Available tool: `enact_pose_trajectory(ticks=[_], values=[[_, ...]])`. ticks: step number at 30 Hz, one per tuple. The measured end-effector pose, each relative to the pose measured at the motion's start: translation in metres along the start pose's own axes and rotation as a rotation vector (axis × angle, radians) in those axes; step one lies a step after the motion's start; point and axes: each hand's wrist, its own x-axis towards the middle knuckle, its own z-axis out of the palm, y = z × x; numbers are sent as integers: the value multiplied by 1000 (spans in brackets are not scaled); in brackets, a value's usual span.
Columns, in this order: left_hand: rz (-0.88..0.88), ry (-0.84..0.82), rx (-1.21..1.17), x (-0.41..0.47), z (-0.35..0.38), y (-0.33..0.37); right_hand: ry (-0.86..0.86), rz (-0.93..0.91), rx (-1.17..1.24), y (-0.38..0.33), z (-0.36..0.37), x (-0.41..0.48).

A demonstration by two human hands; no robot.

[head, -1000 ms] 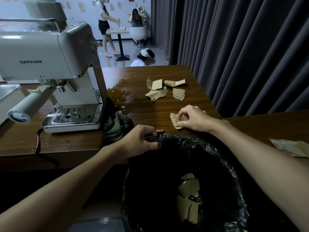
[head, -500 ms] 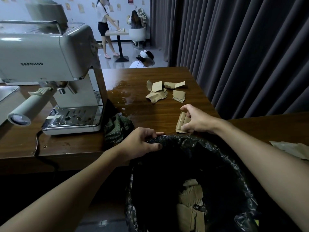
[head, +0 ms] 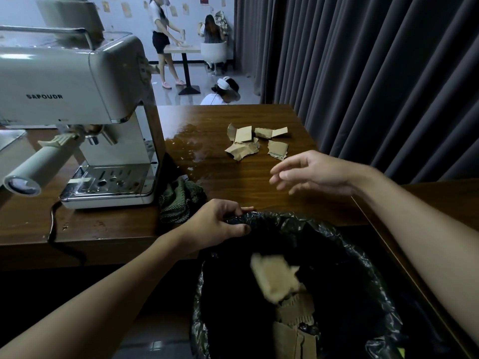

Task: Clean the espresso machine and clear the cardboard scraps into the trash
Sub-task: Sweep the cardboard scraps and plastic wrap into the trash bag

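The right grip hung released, fingers spread and empty, over the surface between the bin and the scraps. The left grip was clenched on the liner, holding its rim up near the surface edge. One blurred scrap showed inside the bin mouth. The pile lay well apart from the bin, just beside a wet patch. A sweep toward the bin would likely drag pieces through that wet, where they could soften and stick. Several pinched at once might slip and miss the mouth. If the left grip slackened, the liner could sag and shut the opening. The machine looked unattended.
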Motion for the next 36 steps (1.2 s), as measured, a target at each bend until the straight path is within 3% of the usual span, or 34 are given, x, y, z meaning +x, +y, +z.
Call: enact_pose_trajectory(ticks=[2, 5, 14, 19, 23, 28, 33, 36], values=[[-3, -9, 5, 1, -2, 0, 242, -14, -170, 10, 3, 22], [2, -23, -4, 2, -3, 0, 383, 30, -381, 23, 1, 55], [18, 5, -16, 2, 2, -5, 390, 194, -674, 35, -13, 97], [26, 19, -20, 2, 0, -8, 631, -2, -748, 32, -11, 93], [19, 14, 3, 2, 0, -9, 504, 42, -768, 41, -11, 81], [11, 5, 15, 3, 1, -7, 452, 57, -663, 41, -14, 70], [-25, -1, 0, 2, 0, -7, 406, 50, -299, 21, -12, 48], [-22, -10, -4, 1, -1, -4, 243, 48, -60, 3, -14, 24]])
